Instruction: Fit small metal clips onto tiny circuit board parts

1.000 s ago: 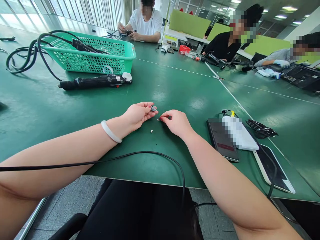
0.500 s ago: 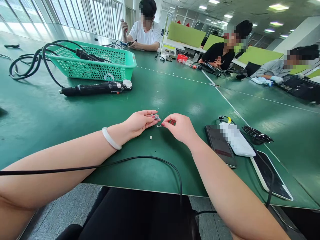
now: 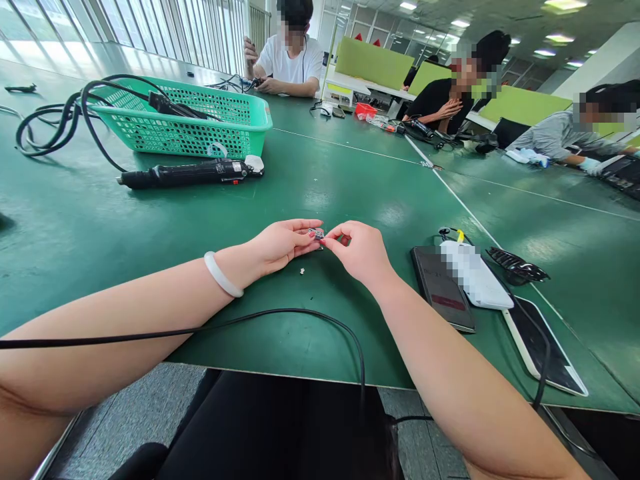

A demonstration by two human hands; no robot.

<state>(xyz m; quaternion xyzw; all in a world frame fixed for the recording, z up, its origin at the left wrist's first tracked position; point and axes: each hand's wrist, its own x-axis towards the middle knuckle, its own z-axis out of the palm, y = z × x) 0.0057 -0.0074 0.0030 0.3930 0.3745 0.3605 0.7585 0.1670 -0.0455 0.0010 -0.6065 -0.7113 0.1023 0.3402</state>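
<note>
Small grey part [image 3: 316, 233], left hand [image 3: 284, 248] gripping it, right hand [image 3: 359, 251] hold unclear, table edge [image 3: 280, 373] well apart

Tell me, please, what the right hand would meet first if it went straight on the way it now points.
The right hand would most likely meet the small metallic-looking part in the left hand first; its fingers look at or very near it, but depth leaves contact unclear.

Two bare hands [image 3: 283, 247]; seemingly one held metallic part [image 3: 316, 234] (half hidden); one basket [image 3: 200, 127]; one electric screwdriver [image 3: 185, 175]; one bracelet [image 3: 220, 275]; three handheld devices [image 3: 440, 283].
</note>
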